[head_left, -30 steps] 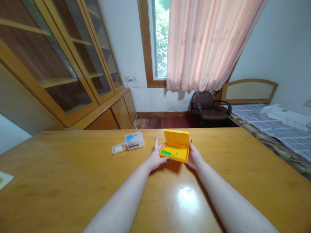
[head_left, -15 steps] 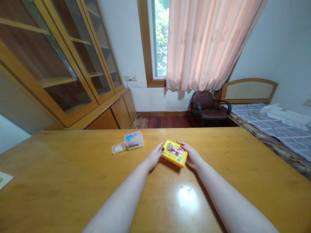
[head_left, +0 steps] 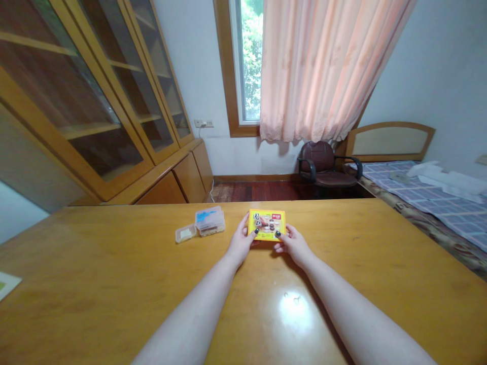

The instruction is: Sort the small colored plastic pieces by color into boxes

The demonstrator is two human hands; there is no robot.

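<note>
A small yellow Go game box [head_left: 267,225], printed with dark and white round stones and a red label, is held above the wooden table. My left hand [head_left: 240,242] grips its left side, thumb on the front face. My right hand [head_left: 293,243] has hold of the lower right corner, thumb on the front and the other fingers partly hidden behind it. The printed face is turned towards me. Left of my hands stand a clear plastic case [head_left: 210,221] with a blue-marked lid and a smaller clear plastic box [head_left: 185,233] with something white inside.
The wooden table [head_left: 114,284] spreads around my arms. A white card [head_left: 8,285] lies at its left edge. Beyond are a glass-door cabinet [head_left: 114,101], a brown armchair [head_left: 321,165] and a bed [head_left: 437,190] at right.
The Go game box has turned from a slant to nearly level and tilted up to face me, moving slightly left and away. My right hand has shifted from its upper right to its lower right corner.
</note>
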